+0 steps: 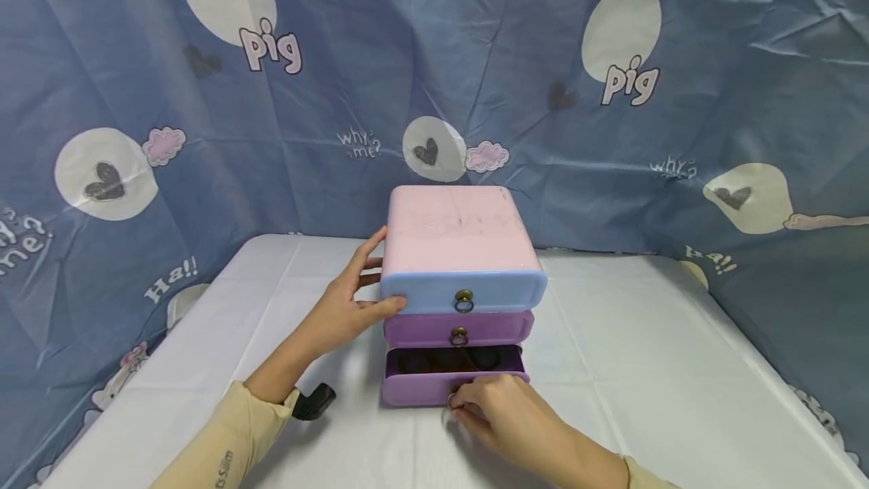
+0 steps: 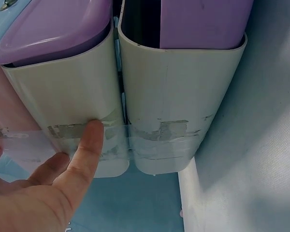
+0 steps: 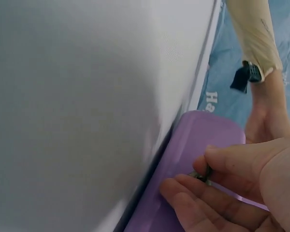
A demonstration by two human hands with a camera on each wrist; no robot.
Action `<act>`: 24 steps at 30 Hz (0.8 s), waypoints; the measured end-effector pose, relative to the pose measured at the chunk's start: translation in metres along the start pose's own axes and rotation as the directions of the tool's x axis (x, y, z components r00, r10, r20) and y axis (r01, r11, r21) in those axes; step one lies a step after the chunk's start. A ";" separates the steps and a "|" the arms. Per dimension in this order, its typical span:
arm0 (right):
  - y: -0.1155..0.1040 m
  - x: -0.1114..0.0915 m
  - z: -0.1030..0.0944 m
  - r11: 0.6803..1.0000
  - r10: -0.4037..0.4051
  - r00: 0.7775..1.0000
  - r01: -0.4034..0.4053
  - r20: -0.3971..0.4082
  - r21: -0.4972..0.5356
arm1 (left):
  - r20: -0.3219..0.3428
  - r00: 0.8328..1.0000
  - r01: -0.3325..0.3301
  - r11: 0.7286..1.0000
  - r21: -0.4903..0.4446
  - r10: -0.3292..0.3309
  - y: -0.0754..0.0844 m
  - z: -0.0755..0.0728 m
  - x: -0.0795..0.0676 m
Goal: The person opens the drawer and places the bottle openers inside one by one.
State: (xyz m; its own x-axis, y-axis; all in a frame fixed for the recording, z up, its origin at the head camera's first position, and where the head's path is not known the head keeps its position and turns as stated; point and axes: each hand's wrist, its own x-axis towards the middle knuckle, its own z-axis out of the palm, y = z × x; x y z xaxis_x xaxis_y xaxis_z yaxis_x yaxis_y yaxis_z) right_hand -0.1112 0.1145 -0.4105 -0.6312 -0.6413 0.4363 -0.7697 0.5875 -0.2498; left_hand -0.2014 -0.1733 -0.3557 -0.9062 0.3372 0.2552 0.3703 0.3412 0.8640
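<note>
A small three-tier drawer cabinet with a pink top (image 1: 462,232) stands on the table. Its upper drawer (image 1: 421,291) is blue, and the middle drawer (image 1: 421,330) is purple. The purple bottom drawer (image 1: 417,391) sits partly pulled out, with dark contents in shadow. My right hand (image 1: 512,413) pinches the metal ring pull (image 3: 206,174) of that bottom drawer between thumb and fingers. My left hand (image 1: 342,315) rests on the cabinet's left side, its fingers extended and spread; the thumb lies at the blue drawer's front corner. In the left wrist view, a fingertip touches the pale side wall (image 2: 67,96).
A white cloth covers the table (image 1: 631,368). Behind it hangs a blue printed curtain (image 1: 339,89). Clear tape (image 2: 154,150) runs across the cabinet's side. A black wrist-worn device (image 1: 314,402) sticks out at the left cuff.
</note>
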 end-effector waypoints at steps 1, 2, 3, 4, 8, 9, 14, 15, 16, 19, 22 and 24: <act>0.001 0.001 0.000 1.000 0.003 1.000 -0.003 -0.004 0.001 | 0.000 1.000 0.000 1.000 0.001 0.000 0.000 0.000 0.000; 0.003 0.003 0.000 1.000 0.007 1.000 -0.007 -0.006 0.003 | 0.000 1.000 0.000 1.000 0.003 0.000 0.000 0.000 0.000; 0.004 0.004 0.000 1.000 0.012 1.000 -0.012 -0.007 0.005 | -0.001 1.000 0.001 1.000 0.003 -0.001 0.000 0.000 0.000; 0.005 0.005 0.000 1.000 0.017 1.000 -0.017 -0.008 0.005 | -0.002 1.000 0.002 1.000 0.005 -0.002 0.000 0.000 0.000; 0.011 0.010 0.001 1.000 0.029 1.000 -0.029 -0.006 0.006 | -0.007 1.000 0.003 1.000 0.001 -0.003 0.001 0.000 0.000; 0.012 0.012 0.001 0.999 0.031 1.000 -0.031 -0.003 0.007 | -0.007 1.000 0.004 1.000 -0.001 -0.004 0.001 0.000 0.000; 0.019 0.017 0.001 0.999 0.040 0.999 -0.040 0.002 0.007 | -0.006 1.000 0.004 1.000 -0.007 -0.004 0.001 0.000 -0.001; 0.021 0.018 0.002 0.999 0.043 0.999 -0.043 0.004 0.005 | -0.006 1.000 0.004 1.000 -0.007 -0.004 0.001 0.000 -0.001; 0.022 0.018 0.002 0.999 0.044 0.999 -0.044 0.006 0.006 | -0.007 1.000 0.003 1.000 -0.007 -0.003 0.001 0.000 -0.001; 0.025 0.020 0.002 0.999 0.046 0.999 -0.047 0.007 0.007 | -0.007 1.000 0.005 1.000 -0.008 -0.005 0.001 0.001 0.000; 0.027 0.021 0.004 0.998 0.052 0.999 -0.052 0.008 0.021 | -0.004 1.000 0.012 1.000 -0.014 -0.012 0.001 0.001 0.000; 0.028 0.022 0.004 0.998 0.058 0.998 -0.058 0.011 0.030 | -0.004 1.000 0.022 1.000 -0.018 -0.022 0.002 0.001 0.000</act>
State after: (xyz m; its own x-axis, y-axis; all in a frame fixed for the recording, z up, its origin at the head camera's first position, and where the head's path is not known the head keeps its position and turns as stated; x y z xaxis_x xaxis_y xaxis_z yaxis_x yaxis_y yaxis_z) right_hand -0.1471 0.1148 -0.4116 -0.6754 -0.6117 0.4119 -0.7344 0.6086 -0.3004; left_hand -0.2004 -0.1723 -0.3548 -0.9147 0.3266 0.2381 0.3470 0.3324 0.8770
